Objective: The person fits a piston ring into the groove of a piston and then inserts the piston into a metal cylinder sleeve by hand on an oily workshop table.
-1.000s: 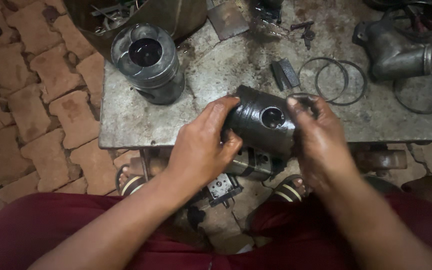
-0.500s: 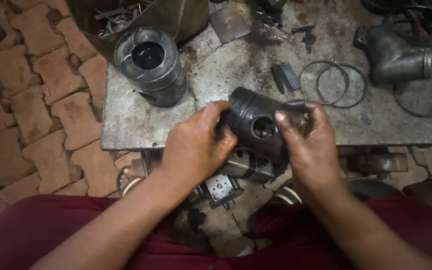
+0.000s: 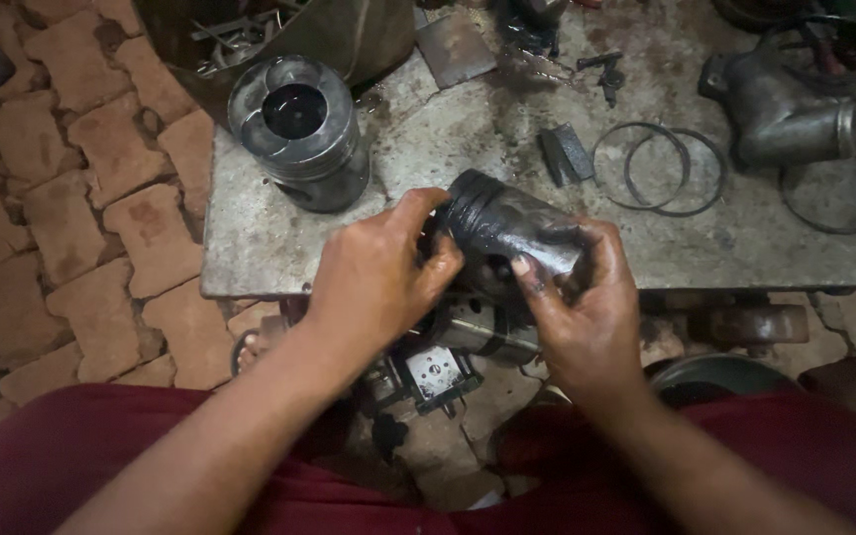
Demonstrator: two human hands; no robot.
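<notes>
A grimy metal worktable (image 3: 279,253) stands on brick paving. At its top edge a metal bin (image 3: 349,30) holds loose tools (cut off by the frame). Both hands grip a dark, oily piston (image 3: 507,223) above the table's near edge: left hand (image 3: 378,272) wraps its ringed end, right hand (image 3: 587,307) cups its skirt, hiding the underside.

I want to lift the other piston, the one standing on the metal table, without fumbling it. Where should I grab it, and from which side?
Probably around its round side wall, below the ring grooves, coming from above or from the near edge. The standing piston sits upright, crown up, on the metal table; a container crowds its far side. Its recessed top offers little to pinch.
</notes>
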